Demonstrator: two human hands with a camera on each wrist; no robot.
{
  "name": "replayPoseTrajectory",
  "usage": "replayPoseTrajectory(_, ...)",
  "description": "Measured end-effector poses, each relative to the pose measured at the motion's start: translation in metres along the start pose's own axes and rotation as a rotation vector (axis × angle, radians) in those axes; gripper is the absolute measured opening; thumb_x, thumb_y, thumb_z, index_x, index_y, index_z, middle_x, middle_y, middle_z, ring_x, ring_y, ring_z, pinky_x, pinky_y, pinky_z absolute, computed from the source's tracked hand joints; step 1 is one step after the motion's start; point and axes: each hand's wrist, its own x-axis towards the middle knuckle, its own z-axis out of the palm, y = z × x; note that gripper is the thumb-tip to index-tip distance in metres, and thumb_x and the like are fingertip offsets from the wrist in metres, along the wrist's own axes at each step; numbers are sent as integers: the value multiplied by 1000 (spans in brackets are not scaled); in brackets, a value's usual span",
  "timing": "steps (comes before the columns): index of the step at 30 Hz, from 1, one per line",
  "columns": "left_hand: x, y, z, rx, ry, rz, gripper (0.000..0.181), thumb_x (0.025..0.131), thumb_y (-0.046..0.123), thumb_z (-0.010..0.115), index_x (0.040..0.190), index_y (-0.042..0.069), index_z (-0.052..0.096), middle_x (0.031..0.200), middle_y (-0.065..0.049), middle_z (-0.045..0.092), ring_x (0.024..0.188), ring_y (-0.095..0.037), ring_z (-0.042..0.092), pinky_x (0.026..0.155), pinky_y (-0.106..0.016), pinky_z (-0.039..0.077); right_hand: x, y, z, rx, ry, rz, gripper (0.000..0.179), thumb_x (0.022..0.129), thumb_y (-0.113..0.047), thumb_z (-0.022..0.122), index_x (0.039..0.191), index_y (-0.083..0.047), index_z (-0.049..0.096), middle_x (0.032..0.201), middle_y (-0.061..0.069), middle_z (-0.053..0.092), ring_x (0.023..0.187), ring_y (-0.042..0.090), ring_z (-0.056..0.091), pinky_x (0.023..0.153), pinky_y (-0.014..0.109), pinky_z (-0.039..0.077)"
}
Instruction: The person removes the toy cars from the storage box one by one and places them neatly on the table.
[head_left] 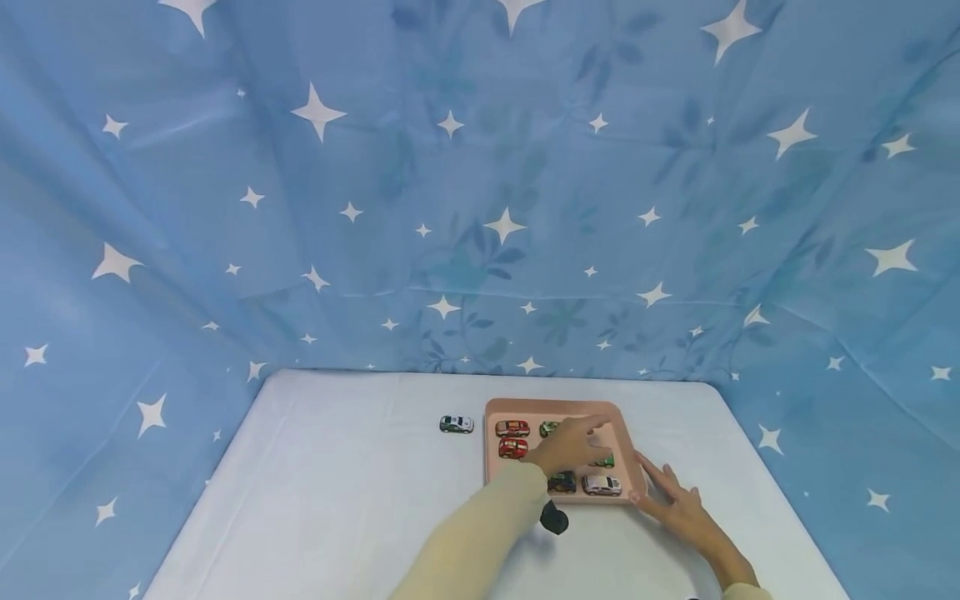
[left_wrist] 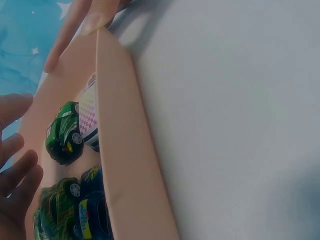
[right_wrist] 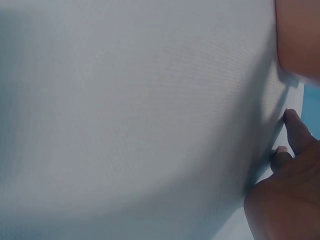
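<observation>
My left hand (head_left: 567,446) hangs loose over the tray (head_left: 525,407), grasping nothing; green car (head_left: 606,462) under its fingers, white car (head_left: 602,485) nearer me. Dipping low could knock them together. Right hand (head_left: 681,510), fingers extended against tray, could skid it by pushing.

Min. 7 cars (head_left: 456,424), 1 tray (head_left: 555,407), 2 hands (head_left: 566,447)

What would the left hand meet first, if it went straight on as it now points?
Probably the right wall of the rectangular pink plastic-looking tray, though the left hand might pass above.
</observation>
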Motion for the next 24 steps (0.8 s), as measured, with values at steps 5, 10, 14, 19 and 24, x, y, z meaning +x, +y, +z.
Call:
replayPoseTrajectory(5,4,0,4,86,17,-8,57,105,22,71,159,16,55,152,-5,62,131,-18,64,101,-32,55,2,1,0,0,-5,-6,86,103,-50,66,171,-15,28,172,27,17,156,59,-3,112,80,-18)
replayPoseTrajectory(10,6,2,12,191,-6,-40,53,102,26,73,154,17,61,141,2,69,120,-8,67,98,-28,55,1,5,0,3,6,-1,87,102,-51,66,171,-14,28,171,27,18,156,59,-3,112,80,-18)
replayPoseTrajectory(14,5,3,15,295,2,-71,46,100,25,77,144,19,70,131,12,72,105,1,65,95,-24,54,1,6,3,22,3,1,87,102,-50,67,171,-14,29,172,26,19,156,58,-4,112,79,-18)
replayPoseTrajectory(19,7,2,18,382,5,-86,32,98,21,80,130,23,79,112,19,73,91,5,59,91,-21,52,1,4,5,23,15,9,87,101,-49,68,171,-14,29,172,26,20,157,57,-4,113,78,-19)
replayPoseTrajectory(24,9,2,19,428,5,-72,29,97,16,79,126,23,81,102,19,72,83,3,56,86,-20,51,-1,3,4,58,13,4,86,102,-47,69,171,-15,29,172,25,19,157,56,-6,112,78,-21)
